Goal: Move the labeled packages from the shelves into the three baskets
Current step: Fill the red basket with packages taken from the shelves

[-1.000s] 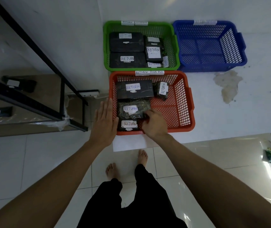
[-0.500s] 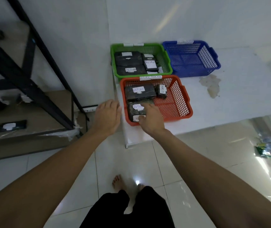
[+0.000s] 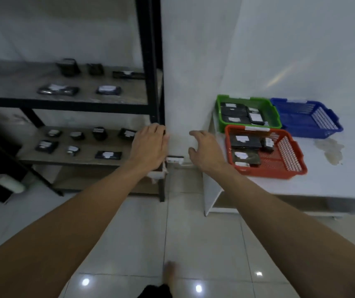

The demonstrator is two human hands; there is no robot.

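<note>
Nothing held: left hand (image 3: pixel 149 145) spread flat, fingers relaxed, in front of black shelf post (image 3: pixel 149 61); right hand (image 3: pixel 204 150) loosely cupped, empty, beside orange basket (image 3: pixel 297 166). Labeled packages (image 3: pixel 107 155) seen on both shelf boards. Further packages seen in orange basket and green basket (image 3: pixel 273 117). Blue basket (image 3: pixel 331 123) placed right of green, all on white platform (image 3: pixel 344 181).

A black metal shelf upright (image 3: pixel 149 61) stands between the wooden shelf boards (image 3: pixel 82 157) and the white wall, just beside the left hand (image 3: pixel 149 145). Open air lies between that post and the right hand (image 3: pixel 204 150). Small dark labelled packages (image 3: pixel 107 155) dot the boards with gaps between them. The blue plastic basket (image 3: pixel 308 119) offers open room; the orange plastic basket (image 3: pixel 288 160) is free on its right half.
</note>
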